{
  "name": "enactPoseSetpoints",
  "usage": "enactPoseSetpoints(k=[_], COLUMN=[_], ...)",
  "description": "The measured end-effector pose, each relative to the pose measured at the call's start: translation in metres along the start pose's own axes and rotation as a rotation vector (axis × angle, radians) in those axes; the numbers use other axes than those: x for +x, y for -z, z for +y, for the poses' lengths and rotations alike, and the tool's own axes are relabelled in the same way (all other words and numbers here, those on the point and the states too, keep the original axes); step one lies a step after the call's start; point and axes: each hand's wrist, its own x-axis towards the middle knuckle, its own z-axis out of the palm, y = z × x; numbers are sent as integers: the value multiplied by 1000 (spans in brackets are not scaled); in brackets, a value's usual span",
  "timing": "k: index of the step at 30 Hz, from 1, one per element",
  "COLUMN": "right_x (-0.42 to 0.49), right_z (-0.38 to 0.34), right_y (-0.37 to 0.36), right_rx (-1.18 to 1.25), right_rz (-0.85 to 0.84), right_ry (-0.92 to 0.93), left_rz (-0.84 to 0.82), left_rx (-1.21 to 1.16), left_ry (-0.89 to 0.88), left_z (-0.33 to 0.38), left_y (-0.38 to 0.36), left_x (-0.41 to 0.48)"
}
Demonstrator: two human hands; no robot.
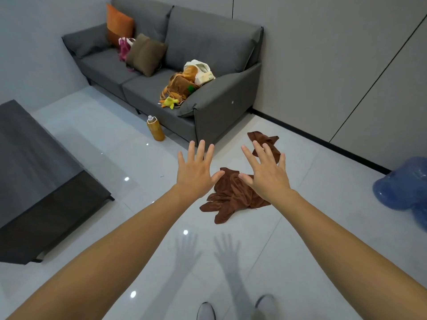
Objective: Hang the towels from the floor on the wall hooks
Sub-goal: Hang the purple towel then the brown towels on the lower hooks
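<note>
I held both arms stretched out over the pale tiled floor (104, 146), backs of the hands up. My left grip (194, 172) was released, its fingers straight and spread, with nothing in it. My right grip (265, 179) was released as well, fingers splayed and holding nothing. The two thumbs pointed at each other, close but apart, and both hands cast shadows on the tiles near my shoes (206, 311).

The nearer brown towel (231, 202) lay crumpled on the floor below my hands, partly hidden behind my right wrist and thumb. The farther brown towel (265, 137) lay beyond it, apart from the first, close to the end of the grey sofa (208, 40) and near the dark skirting of the wall; my right fingers covered part of it from where I looked.

On the sofa sat an orange cushion (119, 26), a brown cushion (146, 54) and a heap of bags and cloth (187, 82) against the right armrest. An amber bottle (156, 128) stood upright on the floor just beside the sofa's front. A dark desk (34, 181) filled the left side, and a blue plastic bag (404, 185) sat at the right edge.
</note>
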Motion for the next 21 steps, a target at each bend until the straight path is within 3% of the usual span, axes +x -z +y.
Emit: enactPoseSetpoints(k=[12,21], right_x=[138,202], right_z=[92,101], right_y=[-128,-355], right_rx=[3,17], right_rz=[-128,-158], right_ry=[100,57], left_rz=[-146,-171], left_rx=[45,75], left_ry=[85,12], left_z=[44,53], left_y=[-121,-344], left_x=[144,222])
